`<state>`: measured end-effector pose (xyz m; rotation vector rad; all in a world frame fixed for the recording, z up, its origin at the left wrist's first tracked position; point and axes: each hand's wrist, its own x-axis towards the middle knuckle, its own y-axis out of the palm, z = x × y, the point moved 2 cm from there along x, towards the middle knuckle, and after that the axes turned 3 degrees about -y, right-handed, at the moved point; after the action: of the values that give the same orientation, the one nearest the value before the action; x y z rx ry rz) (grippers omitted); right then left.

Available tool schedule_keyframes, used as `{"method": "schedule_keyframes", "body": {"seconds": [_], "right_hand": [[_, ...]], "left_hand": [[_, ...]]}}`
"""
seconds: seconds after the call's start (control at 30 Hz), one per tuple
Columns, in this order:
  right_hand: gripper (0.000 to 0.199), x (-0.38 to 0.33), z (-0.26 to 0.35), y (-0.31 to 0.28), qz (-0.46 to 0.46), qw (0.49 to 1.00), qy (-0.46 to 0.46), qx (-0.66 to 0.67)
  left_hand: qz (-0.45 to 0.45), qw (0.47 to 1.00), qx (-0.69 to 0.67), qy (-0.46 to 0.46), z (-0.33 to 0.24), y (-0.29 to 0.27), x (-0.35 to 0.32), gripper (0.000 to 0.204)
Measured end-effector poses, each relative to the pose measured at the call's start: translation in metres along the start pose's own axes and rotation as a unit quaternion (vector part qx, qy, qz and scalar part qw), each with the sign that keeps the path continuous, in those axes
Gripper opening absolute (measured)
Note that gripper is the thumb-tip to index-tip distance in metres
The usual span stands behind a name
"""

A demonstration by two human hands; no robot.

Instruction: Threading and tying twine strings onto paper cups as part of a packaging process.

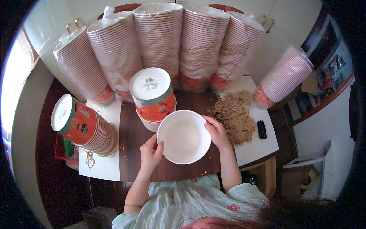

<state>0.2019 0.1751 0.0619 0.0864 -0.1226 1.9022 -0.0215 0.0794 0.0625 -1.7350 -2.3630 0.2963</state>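
Observation:
Between my two hands I hold a white paper bucket (183,136), its open mouth facing up and its inside bare. My left hand (151,153) grips the rim on the left, thumb over the edge. On the right side, my right hand (215,131) grips the rim in the same way. Just beyond it stands a short stack of upside-down orange and green paper buckets (155,105), with a white base on top. To the right lies a heap of tan strings (235,116). At the left, a stack of nested buckets (82,124) has tan strings looped around it.
Several tall plastic-wrapped bucket stacks (158,42) line the back of the brown and white table (133,164). Another wrapped stack (284,76) leans at the right. A small black object (262,129) lies near the strings. A red basket (60,148) sits beyond the left edge.

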Motion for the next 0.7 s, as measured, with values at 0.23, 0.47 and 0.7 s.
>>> {"method": "schedule_keyframes", "body": {"seconds": [0.23,0.47,0.7], "right_hand": [[0.042,-0.003,0.019,-0.003,0.034,0.994,-0.103,0.019],[0.058,-0.003,0.023,-0.003,0.043,0.992,-0.115,0.004],[0.102,-0.006,0.018,-0.002,0.122,0.982,-0.082,0.122]], "left_hand": [[0.062,0.967,-0.224,-0.109,0.014,-0.004,0.005,0.029],[0.076,0.959,-0.241,-0.131,0.008,-0.008,0.002,0.028],[0.051,0.959,-0.257,-0.112,-0.008,-0.010,-0.003,0.031]]}}
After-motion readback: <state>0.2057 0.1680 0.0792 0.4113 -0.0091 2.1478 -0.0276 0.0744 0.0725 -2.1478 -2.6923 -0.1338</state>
